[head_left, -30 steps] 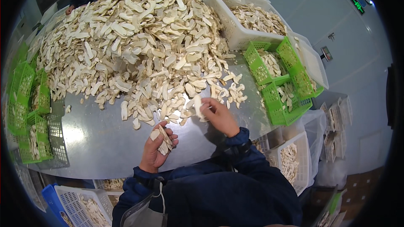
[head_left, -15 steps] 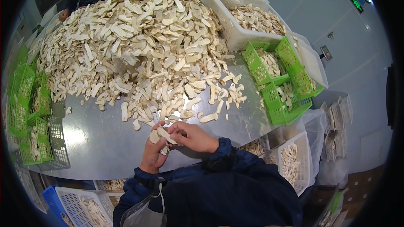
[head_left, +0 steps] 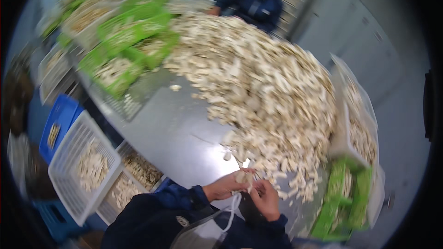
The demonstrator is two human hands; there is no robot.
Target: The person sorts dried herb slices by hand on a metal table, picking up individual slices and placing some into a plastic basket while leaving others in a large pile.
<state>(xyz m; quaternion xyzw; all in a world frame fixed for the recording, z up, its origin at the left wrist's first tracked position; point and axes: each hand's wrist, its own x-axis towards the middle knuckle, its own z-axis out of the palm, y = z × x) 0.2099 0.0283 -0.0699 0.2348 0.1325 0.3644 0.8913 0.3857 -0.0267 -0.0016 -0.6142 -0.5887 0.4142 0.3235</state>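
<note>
My left hand (head_left: 226, 186) is closed around a few pale mushroom slices (head_left: 244, 178), holding them close to my body over the near edge of the metal table (head_left: 175, 131). Beside it, my right hand (head_left: 266, 201) is curled, its thumb and fingertips pinching at the right side of those slices. Motion blur softens the exact finger contact. Just beyond both hands rises a large heap of mushroom slices (head_left: 263, 92), with loose pieces spilling toward me.
Green baskets (head_left: 115, 71) of slices line the left side; another green basket (head_left: 344, 198) stands right. White crates (head_left: 85, 166) and a blue tray (head_left: 60, 124) sit lower left. A tall white bin (head_left: 344, 129) borders the heap. Across the table is another person (head_left: 254, 4).
My view has swung left, so the heap now lies to the right and the left-side crates show more. Both hands still hold the slices together, closer to my body.
</note>
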